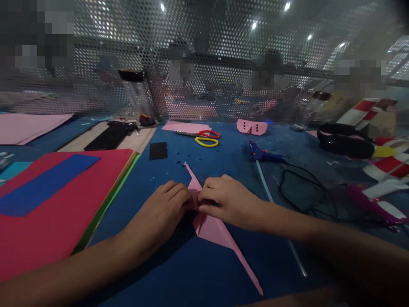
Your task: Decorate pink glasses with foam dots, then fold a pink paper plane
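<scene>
A folded sheet of pink paper (212,232) lies at a slant on the blue table, with long thin points at its far and near ends. My left hand (171,202) closes on its middle from the left, fingertips bent down onto the fold. From the right, my right hand (225,200) pinches the same part, its curled fingers meeting those of the left. The fingertips hide the centre of the paper. Beyond the hands lie scissors (206,138) with one red and one yellow handle. A small black square (158,151) and tiny black bits are near them.
Red sheets (105,183) with a blue strip (47,185) lie at left, beside a black phone (107,136). A blue glue gun (265,154) with a clear stick and black cord sits at right. A jar (139,98) stands before the perforated metal screen (204,76).
</scene>
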Demonstrator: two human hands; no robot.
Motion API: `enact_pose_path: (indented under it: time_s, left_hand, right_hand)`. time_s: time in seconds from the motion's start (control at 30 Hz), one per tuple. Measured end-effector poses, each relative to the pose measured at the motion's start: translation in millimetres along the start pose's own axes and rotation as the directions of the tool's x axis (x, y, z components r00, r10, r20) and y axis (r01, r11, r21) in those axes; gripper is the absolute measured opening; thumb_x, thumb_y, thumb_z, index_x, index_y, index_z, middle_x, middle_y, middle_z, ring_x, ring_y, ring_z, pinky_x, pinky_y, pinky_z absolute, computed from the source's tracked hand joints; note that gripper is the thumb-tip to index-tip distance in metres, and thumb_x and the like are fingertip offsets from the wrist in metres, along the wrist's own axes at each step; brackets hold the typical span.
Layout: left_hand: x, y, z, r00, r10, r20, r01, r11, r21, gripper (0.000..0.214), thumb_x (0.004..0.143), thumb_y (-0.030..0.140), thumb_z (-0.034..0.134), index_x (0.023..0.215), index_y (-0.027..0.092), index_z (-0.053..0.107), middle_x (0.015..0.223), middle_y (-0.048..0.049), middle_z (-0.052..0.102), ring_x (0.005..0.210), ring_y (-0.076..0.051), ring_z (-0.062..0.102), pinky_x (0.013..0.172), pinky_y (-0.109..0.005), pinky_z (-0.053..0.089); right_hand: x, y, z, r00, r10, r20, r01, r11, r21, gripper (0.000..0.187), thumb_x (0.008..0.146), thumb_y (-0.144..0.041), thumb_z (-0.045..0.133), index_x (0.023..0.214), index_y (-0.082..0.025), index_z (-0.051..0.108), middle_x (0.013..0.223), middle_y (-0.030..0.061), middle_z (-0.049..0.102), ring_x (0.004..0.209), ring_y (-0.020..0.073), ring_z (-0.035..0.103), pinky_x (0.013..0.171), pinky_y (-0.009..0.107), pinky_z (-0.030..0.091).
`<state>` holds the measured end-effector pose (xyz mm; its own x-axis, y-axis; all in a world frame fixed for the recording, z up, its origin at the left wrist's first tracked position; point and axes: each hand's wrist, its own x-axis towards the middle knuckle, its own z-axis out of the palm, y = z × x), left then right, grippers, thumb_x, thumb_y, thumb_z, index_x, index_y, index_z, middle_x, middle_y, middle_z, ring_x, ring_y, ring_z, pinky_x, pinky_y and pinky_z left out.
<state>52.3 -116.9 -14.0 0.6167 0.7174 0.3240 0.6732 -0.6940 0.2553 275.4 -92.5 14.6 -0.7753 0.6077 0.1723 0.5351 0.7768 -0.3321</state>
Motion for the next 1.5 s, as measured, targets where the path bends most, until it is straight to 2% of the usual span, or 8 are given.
enact_pose_path:
  time_s: [0.17, 0.4, 0.63, 0.87, 1.07, 1.5]
  left_hand:
    - [-1, -2, 1.2, 1.0, -0.009, 0.024, 0.009, 1.0, 0.006, 0.021, 0.104, 0.021, 0.043, 0.088, 0.019, 0.057, 0.088, -0.0037, 0.06, 0.084, -0.022, 0.051, 0.077, -0.038, 0.039]
    - [2, 0, -1.5, 0.999, -0.015, 0.03, 0.015, 1.0, -0.001, 0.021, 0.103, 0.018, 0.043, 0.09, 0.018, 0.059, 0.087, -0.0037, 0.06, 0.082, -0.022, 0.05, 0.075, -0.038, 0.039]
    - [2, -1, 0.2, 0.999, -0.035, 0.041, 0.035, 0.999, 0.007, 0.022, 0.103, 0.019, 0.043, 0.088, 0.018, 0.059, 0.088, -0.0043, 0.061, 0.083, -0.022, 0.051, 0.078, -0.039, 0.041]
    - [1, 3, -11.8, 0.996, -0.047, 0.076, 0.052, 0.997, -0.063, 0.026, 0.105, 0.029, 0.041, 0.089, 0.02, 0.059, 0.091, -0.004, 0.062, 0.085, -0.021, 0.051, 0.078, -0.037, 0.04]
    - [2, 0, -11.7, 0.996, -0.055, 0.067, 0.062, 0.992, -0.112, 0.015, 0.099, 0.022, 0.052, 0.087, 0.02, 0.061, 0.09, -0.0033, 0.063, 0.085, -0.021, 0.052, 0.077, -0.037, 0.039]
    - [3, 4, -13.5, 0.995, -0.095, 0.041, 0.1, 0.986, -0.134, 0.015, 0.096, 0.02, 0.053, 0.084, 0.02, 0.061, 0.086, -0.0027, 0.063, 0.084, -0.021, 0.052, 0.076, -0.035, 0.039]
  right_hand:
    - [0, 0, 4, 0.998, 0.05, -0.039, -0.049, 0.998, 0.041, 0.01, 0.095, -0.03, 0.065, 0.094, -0.021, 0.071, 0.093, 0.0006, 0.065, 0.085, 0.0149, 0.058, 0.079, 0.031, 0.034]
    - [0, 2, 7, 0.995, 0.044, -0.09, -0.035, 0.994, 0.101, 0.006, 0.091, -0.026, 0.07, 0.091, -0.02, 0.071, 0.091, -0.0001, 0.065, 0.088, 0.0148, 0.059, 0.081, 0.03, 0.037]
    - [2, 4, 9, 0.99, 0.119, -0.077, -0.102, 0.975, 0.196, 0.004, 0.088, -0.022, 0.069, 0.089, -0.02, 0.072, 0.087, -0.0005, 0.063, 0.081, 0.0132, 0.057, 0.073, 0.026, 0.039]
    - [3, 3, 12, 0.986, 0.144, -0.083, -0.122, 0.967, 0.223, 0.004, 0.086, -0.019, 0.068, 0.087, -0.019, 0.071, 0.085, -0.0007, 0.06, 0.08, 0.013, 0.056, 0.071, 0.024, 0.04]
    - [4, 3, 10, 0.98, 0.182, -0.077, -0.154, 0.946, 0.284, 0.002, 0.086, -0.019, 0.069, 0.085, -0.019, 0.071, 0.085, -0.0006, 0.063, 0.078, 0.0128, 0.058, 0.069, 0.025, 0.04]
    - [3, 3, 5, 0.978, 0.208, -0.027, -0.187, 0.924, 0.333, 0.006, 0.085, -0.023, 0.072, 0.089, -0.019, 0.072, 0.087, -0.0007, 0.066, 0.077, 0.0119, 0.059, 0.069, 0.025, 0.04]
